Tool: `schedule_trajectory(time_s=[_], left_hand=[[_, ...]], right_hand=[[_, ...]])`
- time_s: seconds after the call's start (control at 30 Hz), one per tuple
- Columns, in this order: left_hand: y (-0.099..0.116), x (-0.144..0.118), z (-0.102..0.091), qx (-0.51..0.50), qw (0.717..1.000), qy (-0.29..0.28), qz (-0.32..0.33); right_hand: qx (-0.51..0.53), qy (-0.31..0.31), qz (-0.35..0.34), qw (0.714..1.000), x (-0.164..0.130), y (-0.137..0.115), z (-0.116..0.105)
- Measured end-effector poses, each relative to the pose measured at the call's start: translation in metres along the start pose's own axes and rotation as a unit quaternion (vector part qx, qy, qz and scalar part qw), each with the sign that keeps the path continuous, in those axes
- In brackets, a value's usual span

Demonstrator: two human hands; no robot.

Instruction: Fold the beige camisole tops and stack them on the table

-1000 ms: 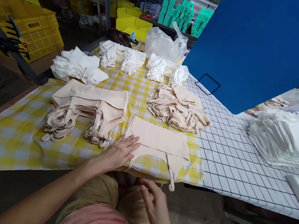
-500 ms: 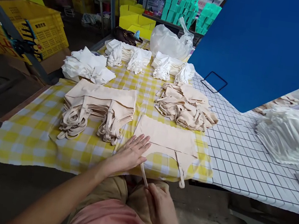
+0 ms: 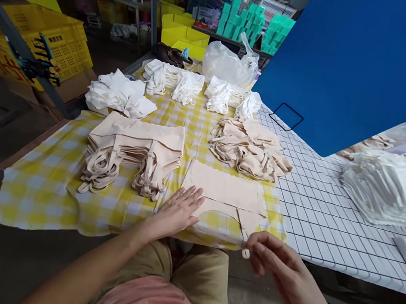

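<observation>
A single beige strappy top [image 3: 226, 188], perhaps a camisole or bra top, lies spread flat at the table's front edge with its straps toward me. My left hand [image 3: 177, 213] rests flat on its left side, fingers stretched out. The left strap is hidden beneath or beside that hand. Beside the right strap [image 3: 244, 228], whose looped end hangs over the edge, is my right hand [image 3: 274, 257]. Its fingers are curved and apart; whether a fingertip touches the strap is unclear. Left of the garment sits a neat stack of beige tops [image 3: 136, 140] with bunched straps.
Behind the garment is a loose beige heap [image 3: 251, 148]. White garments [image 3: 120, 92] and folded white stacks [image 3: 173, 80] lie farther back, near a plastic bag [image 3: 230, 63]. A big blue panel [image 3: 351, 67] overhangs the right side, above a white pile [image 3: 390, 188]. Yellow crates [image 3: 60, 36] stand left.
My right hand has let go of the left strap and moved right, up to the right strap. My left hand stays flat on the garment. The view has shifted slightly.
</observation>
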State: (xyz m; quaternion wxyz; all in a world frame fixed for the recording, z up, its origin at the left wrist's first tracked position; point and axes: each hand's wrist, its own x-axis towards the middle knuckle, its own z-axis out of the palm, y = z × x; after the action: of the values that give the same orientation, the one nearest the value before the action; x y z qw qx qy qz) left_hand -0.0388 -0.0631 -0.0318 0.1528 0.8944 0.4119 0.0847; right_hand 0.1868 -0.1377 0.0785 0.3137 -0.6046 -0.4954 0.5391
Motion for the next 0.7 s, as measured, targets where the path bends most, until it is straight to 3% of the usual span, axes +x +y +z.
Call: schedule_trajectory(time_s=[0.17,0.3,0.4,0.5,0.63,0.7], left_hand=[[0.006,0.002,-0.005,-0.044,0.999,-0.005,-0.014],[0.029,-0.001,-0.031,-0.199,0.98,0.027,0.001],[0.052,-0.003,-0.056,-0.38,0.925,0.02,0.011],[0.067,-0.002,-0.068,-0.509,0.861,0.006,0.016],[0.072,0.005,-0.058,-0.6,0.8,-0.017,0.007],[0.071,0.007,-0.05,-0.627,0.779,0.011,-0.018]], right_hand=[[0.166,-0.025,0.014,0.986,0.004,0.0,-0.001],[0.215,-0.018,0.036,0.976,0.008,0.001,0.004],[0.202,0.006,0.028,0.979,0.014,-0.001,0.013],[0.152,0.014,0.008,0.988,0.02,-0.002,0.021],[0.095,0.027,-0.009,0.995,0.024,-0.003,0.03],[0.066,0.031,-0.015,0.997,0.025,-0.003,0.033]])
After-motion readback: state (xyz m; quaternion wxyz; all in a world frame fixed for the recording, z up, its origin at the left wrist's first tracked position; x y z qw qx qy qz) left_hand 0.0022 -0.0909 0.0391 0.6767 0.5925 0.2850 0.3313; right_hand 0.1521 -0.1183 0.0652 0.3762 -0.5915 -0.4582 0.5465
